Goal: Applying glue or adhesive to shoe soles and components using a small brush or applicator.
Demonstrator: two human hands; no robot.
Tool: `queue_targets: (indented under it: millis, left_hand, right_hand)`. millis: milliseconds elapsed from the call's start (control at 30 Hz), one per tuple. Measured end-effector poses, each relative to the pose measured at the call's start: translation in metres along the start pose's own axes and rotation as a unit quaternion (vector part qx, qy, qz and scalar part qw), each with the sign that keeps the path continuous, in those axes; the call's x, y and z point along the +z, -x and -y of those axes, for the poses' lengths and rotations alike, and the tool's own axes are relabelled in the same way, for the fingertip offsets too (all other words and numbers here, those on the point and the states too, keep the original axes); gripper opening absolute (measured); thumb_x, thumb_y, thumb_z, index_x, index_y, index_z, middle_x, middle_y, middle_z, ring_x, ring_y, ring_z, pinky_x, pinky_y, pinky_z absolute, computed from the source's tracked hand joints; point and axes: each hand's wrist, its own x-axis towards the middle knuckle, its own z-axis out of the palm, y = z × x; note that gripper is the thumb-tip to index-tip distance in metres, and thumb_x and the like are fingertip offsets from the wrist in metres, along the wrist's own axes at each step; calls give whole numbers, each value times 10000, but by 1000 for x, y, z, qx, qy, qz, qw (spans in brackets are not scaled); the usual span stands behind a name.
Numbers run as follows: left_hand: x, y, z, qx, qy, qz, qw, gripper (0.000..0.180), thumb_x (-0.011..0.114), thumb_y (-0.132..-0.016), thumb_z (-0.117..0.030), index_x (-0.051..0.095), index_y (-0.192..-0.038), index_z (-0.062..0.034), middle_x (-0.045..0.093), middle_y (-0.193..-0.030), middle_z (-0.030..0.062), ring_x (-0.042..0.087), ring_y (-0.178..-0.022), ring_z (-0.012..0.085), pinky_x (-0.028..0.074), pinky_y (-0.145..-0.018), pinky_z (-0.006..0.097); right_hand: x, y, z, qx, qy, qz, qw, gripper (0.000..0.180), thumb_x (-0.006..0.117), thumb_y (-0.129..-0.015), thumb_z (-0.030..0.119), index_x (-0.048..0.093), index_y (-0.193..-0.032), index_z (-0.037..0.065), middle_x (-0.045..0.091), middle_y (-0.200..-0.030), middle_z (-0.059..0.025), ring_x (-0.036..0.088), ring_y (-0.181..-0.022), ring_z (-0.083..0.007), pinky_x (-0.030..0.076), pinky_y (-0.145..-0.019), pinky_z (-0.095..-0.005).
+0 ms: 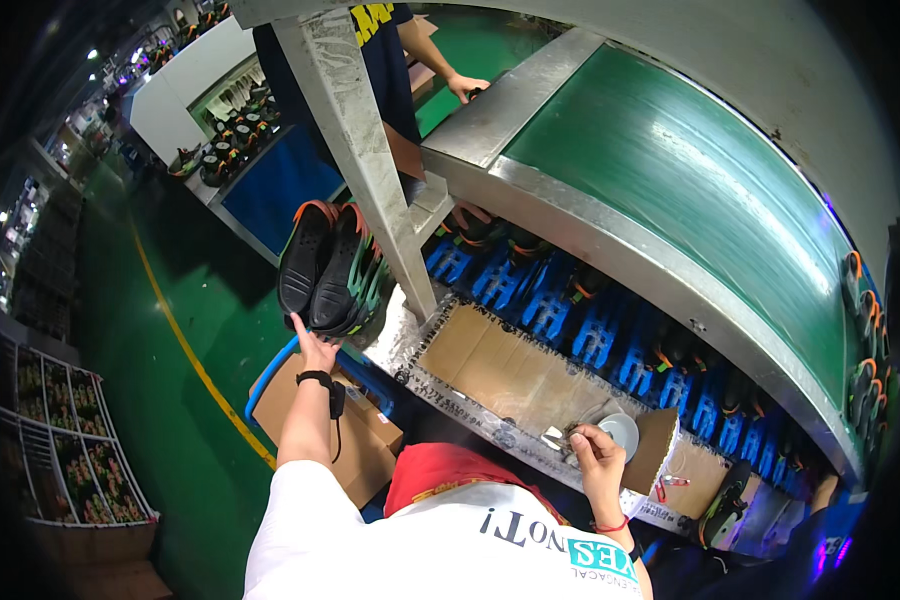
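Note:
A pair of black shoes with orange and green trim (335, 262) is held out at the left of the bench, soles of the insides facing up. My left hand (315, 350), with a black band on its wrist, is closed on them at the heel end. Over the bench's cardboard cover, my right hand (598, 455) is pinched closed. What lies between its fingertips is too small to make out. Beside it stands a round whitish dish (622, 434), and a small white piece (554, 436) lies by the fingertips.
A green conveyor belt (670, 150) runs above a row of blue shoe holders (595, 342). A metal post (355, 140) rises by the shoes. Cardboard boxes (370, 430) stand below my left arm. Another person's hand (465, 86) rests at the conveyor's far end. A single shoe (725, 505) lies at right.

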Motion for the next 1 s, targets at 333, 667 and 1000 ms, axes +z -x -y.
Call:
queue_targets:
  millis: [333,667,1000]
  left_hand:
    - [16,4,14,-158,-237,123,951,556,709,-751,-322,491,-1157,-12,552,-1096,173,538,-993,302,451,-875,483]
    - [-81,118,57,-87,-136,199,967,574,561,-874,-244,305,-1306,35,391,-1315,183,406,-1192,321,354,-1000,467]
    - [-43,207,109,-234,-283,338,867,492,578,-863,-189,368,-1274,-18,456,-1263,127,441,-1166,299,365,-972,484]
  right_hand:
    - [-5,3,-11,57,-1,-8,998,127,606,-822,50,624,-903,-46,626,-841,-46,552,-739,-83,443,-667,-205]
    - [-31,31,-51,72,32,-37,996,168,622,-819,123,632,-904,-21,628,-735,-41,529,-660,-58,425,-594,-215]
    - [-71,73,-50,30,83,-123,988,150,608,-829,131,627,-906,4,587,-649,-34,457,-508,-44,375,-482,-211]
